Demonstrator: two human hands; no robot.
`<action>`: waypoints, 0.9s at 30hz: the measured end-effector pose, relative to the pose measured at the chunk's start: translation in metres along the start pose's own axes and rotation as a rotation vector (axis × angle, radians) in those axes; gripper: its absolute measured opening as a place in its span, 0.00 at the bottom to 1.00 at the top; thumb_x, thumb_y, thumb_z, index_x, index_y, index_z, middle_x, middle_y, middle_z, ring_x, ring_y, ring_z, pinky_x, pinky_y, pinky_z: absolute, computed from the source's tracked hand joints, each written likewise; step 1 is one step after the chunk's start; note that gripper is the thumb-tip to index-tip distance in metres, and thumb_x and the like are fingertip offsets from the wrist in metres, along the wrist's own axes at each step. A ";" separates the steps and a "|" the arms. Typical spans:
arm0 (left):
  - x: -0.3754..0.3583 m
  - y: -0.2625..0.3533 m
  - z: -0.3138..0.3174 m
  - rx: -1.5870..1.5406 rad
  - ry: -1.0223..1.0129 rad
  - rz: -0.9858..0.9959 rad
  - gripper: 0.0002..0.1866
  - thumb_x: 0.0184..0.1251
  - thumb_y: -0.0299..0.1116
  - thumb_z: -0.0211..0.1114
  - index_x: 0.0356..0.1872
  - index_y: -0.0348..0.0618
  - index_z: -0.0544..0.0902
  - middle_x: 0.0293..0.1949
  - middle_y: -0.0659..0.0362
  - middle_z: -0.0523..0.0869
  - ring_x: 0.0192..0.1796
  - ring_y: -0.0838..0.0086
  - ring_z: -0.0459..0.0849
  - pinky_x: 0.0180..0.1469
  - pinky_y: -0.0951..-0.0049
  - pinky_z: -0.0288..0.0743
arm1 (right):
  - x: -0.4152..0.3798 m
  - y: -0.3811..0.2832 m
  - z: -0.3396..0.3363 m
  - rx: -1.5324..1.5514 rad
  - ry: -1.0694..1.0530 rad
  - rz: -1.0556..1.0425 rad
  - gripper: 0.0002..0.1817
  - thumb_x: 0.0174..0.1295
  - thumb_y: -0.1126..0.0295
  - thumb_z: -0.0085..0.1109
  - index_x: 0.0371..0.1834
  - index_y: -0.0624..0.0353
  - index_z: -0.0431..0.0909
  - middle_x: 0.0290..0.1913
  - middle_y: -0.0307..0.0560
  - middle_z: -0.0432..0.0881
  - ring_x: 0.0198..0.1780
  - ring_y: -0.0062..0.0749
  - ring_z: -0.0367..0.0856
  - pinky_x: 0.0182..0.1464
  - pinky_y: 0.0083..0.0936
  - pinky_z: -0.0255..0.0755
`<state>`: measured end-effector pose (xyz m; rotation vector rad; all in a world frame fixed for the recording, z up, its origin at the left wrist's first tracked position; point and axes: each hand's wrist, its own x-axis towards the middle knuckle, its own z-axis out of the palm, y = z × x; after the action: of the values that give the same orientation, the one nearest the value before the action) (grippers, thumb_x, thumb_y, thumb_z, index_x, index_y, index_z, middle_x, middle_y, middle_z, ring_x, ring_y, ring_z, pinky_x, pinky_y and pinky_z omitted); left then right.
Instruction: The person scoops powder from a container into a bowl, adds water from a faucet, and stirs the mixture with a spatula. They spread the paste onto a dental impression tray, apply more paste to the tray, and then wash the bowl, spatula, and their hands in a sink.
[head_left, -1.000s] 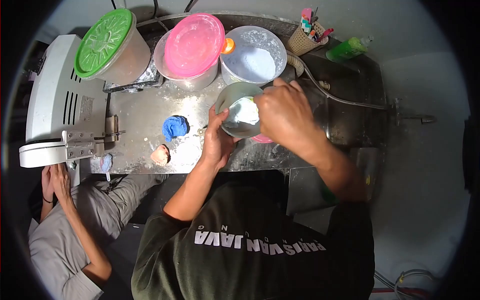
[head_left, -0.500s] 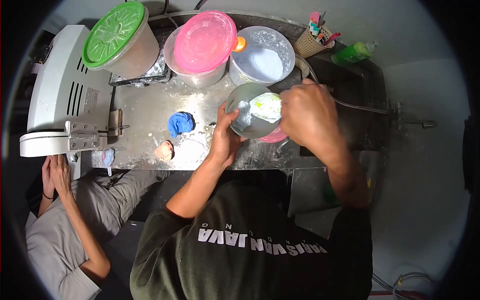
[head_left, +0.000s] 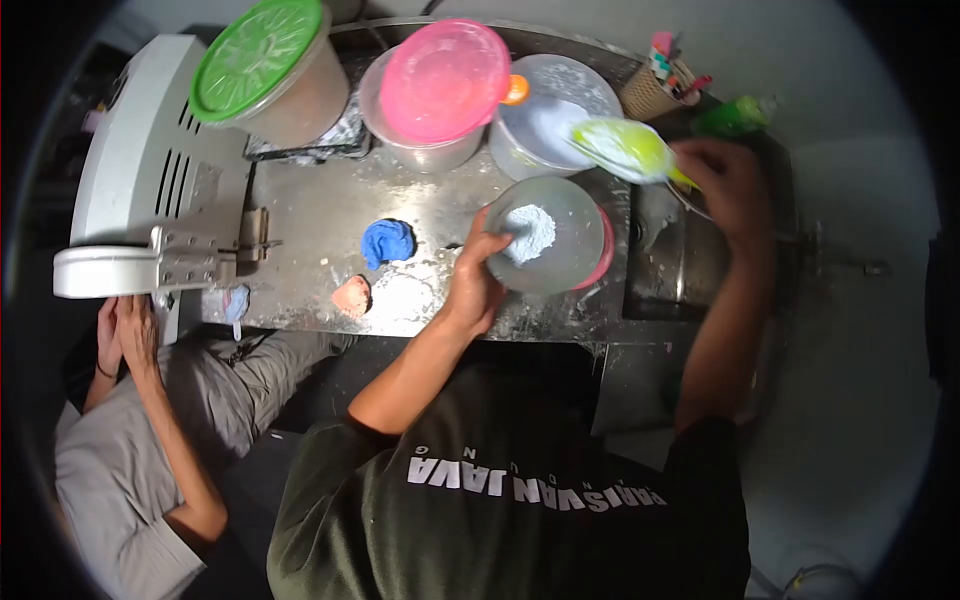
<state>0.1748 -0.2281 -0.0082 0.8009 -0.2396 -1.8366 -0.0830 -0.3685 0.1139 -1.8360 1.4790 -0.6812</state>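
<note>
My left hand (head_left: 478,270) is closed on the rim of a grey mixing bowl (head_left: 575,255), thumb inside and fingers beneath. A small heap of pale powder (head_left: 530,232) lies in the bowl. My right hand (head_left: 728,195), slightly blurred, grips the handle of a yellow-green scoop (head_left: 655,152) coated with white powder. The scoop's tip overlaps the near right rim of an uncovered tub (head_left: 510,150), which holds more of the pale powder. A pink object (head_left: 608,248) shows partly under the bowl's right side.
Behind stand a pink-lidded tub (head_left: 447,85) and a green-lidded tub (head_left: 258,65). A blue lump (head_left: 387,243) and a pinkish piece (head_left: 352,296) lie on the metal counter. A sink (head_left: 665,270) is at right, a white machine (head_left: 150,150) at left. Another person's hands (head_left: 130,335) are below it.
The scoop has moved from over the bowl up and right to the uncovered tub, with my right hand. The powder heap in the bowl is now in plain view. The camera view has shifted slightly.
</note>
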 end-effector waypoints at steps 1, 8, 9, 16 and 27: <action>-0.003 -0.001 -0.006 0.010 -0.043 -0.016 0.33 0.61 0.42 0.58 0.70 0.50 0.65 0.62 0.53 0.69 0.66 0.61 0.69 0.62 0.49 0.71 | 0.008 0.002 0.006 -0.070 -0.024 0.027 0.09 0.60 0.70 0.63 0.40 0.64 0.86 0.31 0.45 0.87 0.36 0.20 0.84 0.42 0.24 0.76; -0.016 -0.015 0.003 -0.037 0.115 -0.077 0.28 0.64 0.44 0.58 0.63 0.40 0.73 0.55 0.54 0.78 0.58 0.62 0.76 0.59 0.55 0.73 | 0.027 -0.014 0.067 -0.396 0.051 -0.087 0.13 0.58 0.69 0.65 0.44 0.63 0.86 0.39 0.58 0.87 0.43 0.48 0.87 0.47 0.33 0.79; -0.016 -0.019 0.004 -0.021 0.120 -0.058 0.28 0.64 0.44 0.57 0.63 0.40 0.73 0.56 0.54 0.78 0.58 0.62 0.76 0.60 0.55 0.72 | 0.027 -0.015 0.070 -0.418 0.063 -0.089 0.13 0.57 0.68 0.65 0.44 0.62 0.86 0.39 0.60 0.87 0.44 0.52 0.87 0.49 0.34 0.79; -0.018 -0.019 0.010 0.042 0.145 0.013 0.28 0.65 0.43 0.57 0.64 0.40 0.73 0.56 0.55 0.79 0.59 0.63 0.75 0.63 0.56 0.69 | 0.043 -0.033 0.105 -0.767 0.031 -0.090 0.09 0.52 0.71 0.64 0.35 0.58 0.89 0.38 0.55 0.88 0.46 0.48 0.86 0.58 0.49 0.68; -0.027 -0.005 -0.006 -0.021 0.236 0.028 0.26 0.64 0.44 0.59 0.62 0.44 0.74 0.55 0.57 0.79 0.60 0.65 0.75 0.65 0.55 0.66 | 0.077 -0.032 0.117 -0.716 -0.159 0.042 0.10 0.51 0.67 0.63 0.34 0.52 0.90 0.42 0.51 0.89 0.49 0.47 0.86 0.60 0.54 0.63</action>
<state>0.1800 -0.2007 -0.0043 0.9855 -0.0799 -1.6978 0.0416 -0.4182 0.0624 -2.2943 1.7826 0.0480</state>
